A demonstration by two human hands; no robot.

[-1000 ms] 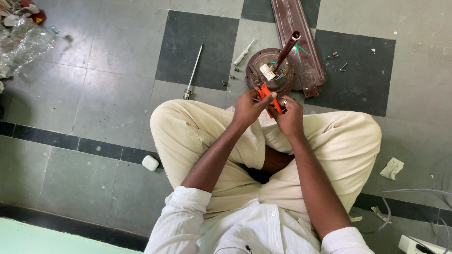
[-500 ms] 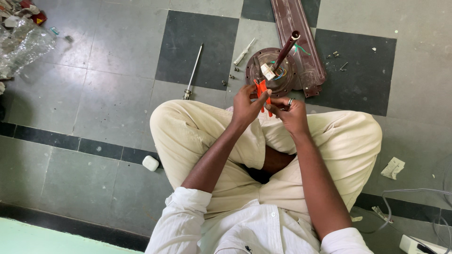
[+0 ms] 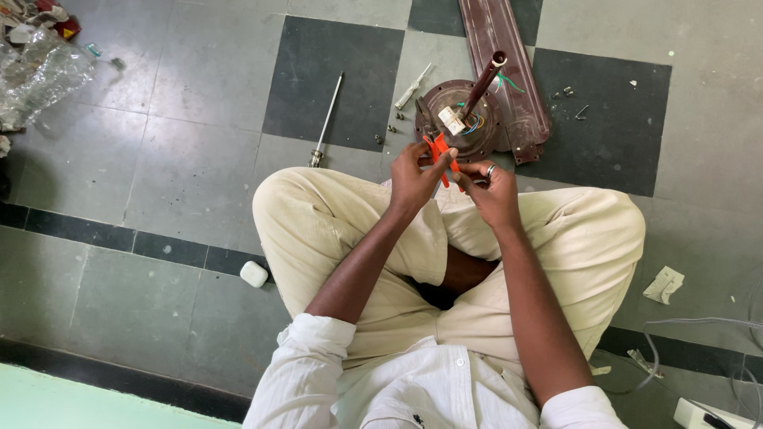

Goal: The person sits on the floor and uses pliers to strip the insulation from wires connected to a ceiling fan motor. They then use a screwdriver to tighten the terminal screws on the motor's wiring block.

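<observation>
Grey and black floor tiles (image 3: 199, 159) fill the frame, and I sit cross-legged on them in cream trousers (image 3: 334, 230). At the top centre lies a long dark-brown metal fan blade (image 3: 509, 71). Beside it is the round brown ceiling-fan motor housing (image 3: 461, 127), its brown down rod (image 3: 483, 83) slanting up to the right and coloured wires showing at the hub. Crumpled clear plastic (image 3: 40, 75) sits in the upper left corner. A long silver rod-like tool (image 3: 326, 119) lies left of the motor, with a small white screwdriver-like tool (image 3: 413, 86) between them and loose screws scattered near. A small white block (image 3: 254, 273) rests by my knee at lower left.

My left hand (image 3: 412, 179) and right hand (image 3: 493, 191) meet just below the motor, in front of my knees. Both sets of fingers are clamped on small orange-handled pliers (image 3: 439, 151), whose long axis runs up toward the motor's hub, close above. My left hand is the nearer to the housing.
</observation>
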